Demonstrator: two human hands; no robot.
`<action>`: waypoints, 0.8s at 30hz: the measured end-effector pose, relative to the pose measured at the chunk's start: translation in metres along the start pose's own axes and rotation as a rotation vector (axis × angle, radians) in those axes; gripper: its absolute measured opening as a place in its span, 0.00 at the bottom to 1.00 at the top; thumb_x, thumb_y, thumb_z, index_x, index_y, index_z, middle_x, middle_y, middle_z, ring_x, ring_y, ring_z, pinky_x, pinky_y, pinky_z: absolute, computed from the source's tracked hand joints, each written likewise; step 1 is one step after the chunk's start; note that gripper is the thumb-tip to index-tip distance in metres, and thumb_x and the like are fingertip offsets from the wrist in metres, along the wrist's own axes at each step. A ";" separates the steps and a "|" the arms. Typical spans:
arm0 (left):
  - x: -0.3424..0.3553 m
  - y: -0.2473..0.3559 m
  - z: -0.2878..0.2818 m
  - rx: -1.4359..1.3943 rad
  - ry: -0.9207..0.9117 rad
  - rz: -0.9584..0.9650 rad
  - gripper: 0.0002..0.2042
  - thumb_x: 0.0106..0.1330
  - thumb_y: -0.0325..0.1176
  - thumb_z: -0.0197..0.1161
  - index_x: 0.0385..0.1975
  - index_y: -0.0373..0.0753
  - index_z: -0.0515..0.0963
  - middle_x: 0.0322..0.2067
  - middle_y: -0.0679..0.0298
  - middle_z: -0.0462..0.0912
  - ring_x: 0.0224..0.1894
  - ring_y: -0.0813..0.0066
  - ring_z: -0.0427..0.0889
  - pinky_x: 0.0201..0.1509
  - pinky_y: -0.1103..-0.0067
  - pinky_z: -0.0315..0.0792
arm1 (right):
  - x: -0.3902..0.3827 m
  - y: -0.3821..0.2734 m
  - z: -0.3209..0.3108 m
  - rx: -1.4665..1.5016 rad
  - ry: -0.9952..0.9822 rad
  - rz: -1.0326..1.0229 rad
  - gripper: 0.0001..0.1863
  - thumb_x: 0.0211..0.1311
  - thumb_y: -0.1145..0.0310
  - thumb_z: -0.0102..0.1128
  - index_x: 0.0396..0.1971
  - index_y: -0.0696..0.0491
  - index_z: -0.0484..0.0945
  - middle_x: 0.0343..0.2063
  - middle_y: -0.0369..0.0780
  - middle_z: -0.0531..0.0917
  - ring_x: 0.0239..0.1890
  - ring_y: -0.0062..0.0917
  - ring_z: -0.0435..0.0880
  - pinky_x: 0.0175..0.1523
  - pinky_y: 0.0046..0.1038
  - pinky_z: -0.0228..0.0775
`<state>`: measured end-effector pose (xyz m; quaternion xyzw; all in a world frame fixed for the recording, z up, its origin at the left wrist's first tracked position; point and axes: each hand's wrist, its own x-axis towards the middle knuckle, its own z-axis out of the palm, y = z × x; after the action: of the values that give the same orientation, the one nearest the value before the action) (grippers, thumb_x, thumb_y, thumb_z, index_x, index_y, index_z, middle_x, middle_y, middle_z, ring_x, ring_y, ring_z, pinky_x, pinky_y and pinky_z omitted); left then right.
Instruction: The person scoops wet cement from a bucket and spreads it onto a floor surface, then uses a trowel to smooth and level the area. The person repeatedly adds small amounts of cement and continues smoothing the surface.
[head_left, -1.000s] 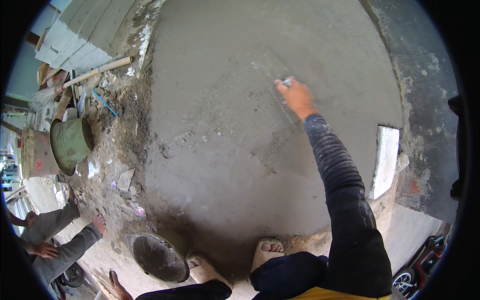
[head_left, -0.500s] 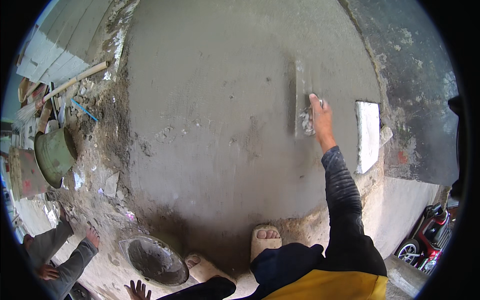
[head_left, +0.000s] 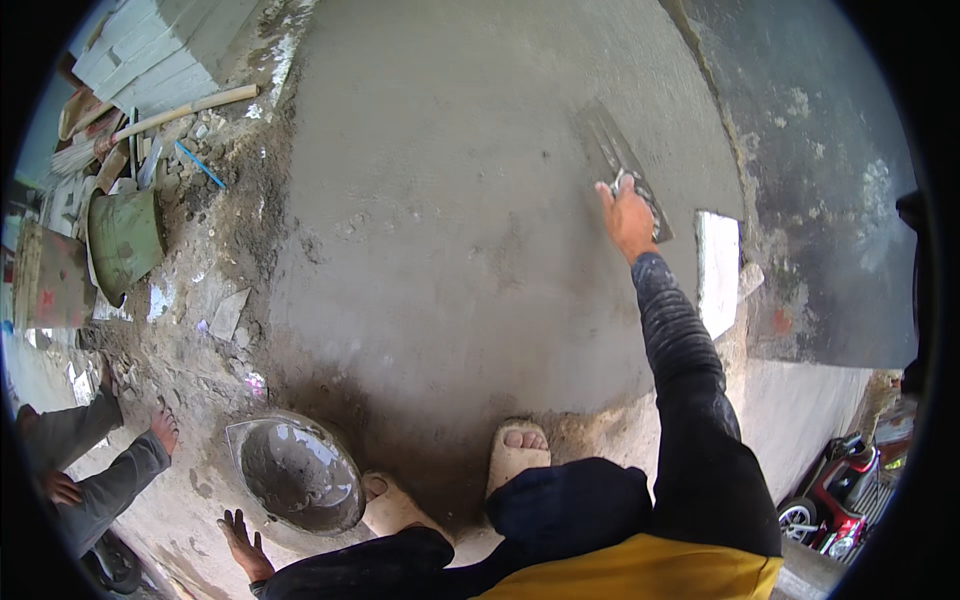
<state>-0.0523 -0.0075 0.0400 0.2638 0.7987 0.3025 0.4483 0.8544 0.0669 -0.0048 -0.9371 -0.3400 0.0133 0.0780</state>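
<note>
Steel trowel [head_left: 608, 142] on wet grey cement [head_left: 430, 270], right of centre; right hand [head_left: 630, 222] has fingers clamped on it. Left hand [head_left: 243, 547]: fingers spread apart, just beside mortar-smeared bucket [head_left: 343, 503].

The bare right hand [head_left: 630, 222], fingers curled in a grip and thumb angled up-left, ends a long, dark-sleeved right arm [head_left: 690, 370] stretched forward. The bare left hand [head_left: 242, 543] spreads its fingers, low beside the dark-sleeved left forearm [head_left: 310, 576].
</note>
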 end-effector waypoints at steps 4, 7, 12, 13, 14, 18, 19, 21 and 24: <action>0.010 -0.004 0.008 -0.042 0.088 0.018 0.42 0.72 0.70 0.44 0.78 0.46 0.55 0.75 0.60 0.62 0.80 0.62 0.49 0.78 0.52 0.38 | -0.037 -0.042 0.006 0.248 -0.040 -0.050 0.43 0.71 0.35 0.47 0.58 0.67 0.71 0.44 0.64 0.83 0.50 0.55 0.84 0.54 0.51 0.74; 0.028 0.002 0.022 0.013 0.024 0.093 0.42 0.72 0.70 0.44 0.77 0.46 0.56 0.74 0.59 0.64 0.79 0.61 0.50 0.77 0.52 0.39 | -0.060 -0.090 0.020 0.485 -0.510 -0.168 0.46 0.70 0.34 0.49 0.64 0.66 0.69 0.51 0.63 0.82 0.58 0.55 0.81 0.61 0.47 0.73; 0.051 0.030 0.017 0.206 0.034 0.130 0.42 0.72 0.70 0.43 0.77 0.46 0.56 0.73 0.59 0.65 0.78 0.61 0.53 0.76 0.50 0.39 | -0.026 -0.097 0.046 0.261 -0.373 -0.260 0.37 0.72 0.41 0.49 0.60 0.63 0.74 0.43 0.58 0.85 0.48 0.49 0.85 0.56 0.46 0.77; 0.053 0.035 0.013 0.217 0.011 0.129 0.43 0.71 0.71 0.44 0.77 0.46 0.55 0.73 0.60 0.65 0.78 0.60 0.52 0.76 0.50 0.39 | -0.008 -0.080 0.048 0.275 -0.350 -0.145 0.36 0.72 0.42 0.50 0.60 0.63 0.75 0.41 0.57 0.85 0.45 0.48 0.86 0.54 0.46 0.77; 0.052 0.039 0.010 0.230 0.007 0.129 0.43 0.70 0.71 0.44 0.78 0.47 0.55 0.74 0.60 0.64 0.78 0.60 0.52 0.76 0.51 0.39 | 0.013 -0.059 0.049 0.363 -0.307 -0.048 0.34 0.72 0.43 0.51 0.58 0.62 0.75 0.44 0.55 0.85 0.48 0.48 0.85 0.55 0.45 0.77; 0.035 0.051 0.001 0.260 0.110 0.001 0.44 0.71 0.72 0.44 0.78 0.46 0.54 0.74 0.59 0.63 0.78 0.58 0.53 0.76 0.51 0.43 | 0.074 0.030 0.059 0.328 -0.097 0.280 0.33 0.70 0.44 0.54 0.56 0.63 0.77 0.50 0.57 0.84 0.54 0.49 0.84 0.60 0.45 0.74; 0.026 0.050 0.001 0.239 0.121 -0.029 0.42 0.72 0.70 0.43 0.77 0.47 0.55 0.73 0.58 0.65 0.77 0.58 0.55 0.76 0.53 0.47 | 0.082 0.052 0.060 0.278 -0.008 0.318 0.35 0.70 0.44 0.54 0.56 0.64 0.77 0.51 0.58 0.83 0.54 0.49 0.83 0.61 0.45 0.73; 0.003 0.047 -0.003 0.204 0.140 -0.077 0.39 0.73 0.68 0.46 0.76 0.48 0.57 0.71 0.61 0.68 0.75 0.61 0.59 0.76 0.55 0.52 | 0.089 0.082 0.067 0.334 0.183 0.400 0.37 0.70 0.45 0.54 0.58 0.68 0.75 0.52 0.60 0.82 0.48 0.48 0.86 0.52 0.44 0.79; -0.023 0.034 -0.005 0.167 0.239 -0.228 0.40 0.72 0.70 0.46 0.76 0.51 0.56 0.71 0.64 0.69 0.77 0.62 0.55 0.76 0.53 0.51 | 0.107 0.095 0.071 0.953 -0.018 0.620 0.41 0.71 0.43 0.53 0.62 0.70 0.72 0.52 0.58 0.82 0.44 0.38 0.83 0.53 0.39 0.75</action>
<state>-0.0410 -0.0015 0.0793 0.1701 0.8933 0.2120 0.3580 0.9917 0.0732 -0.0867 -0.8541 -0.0060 0.1954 0.4820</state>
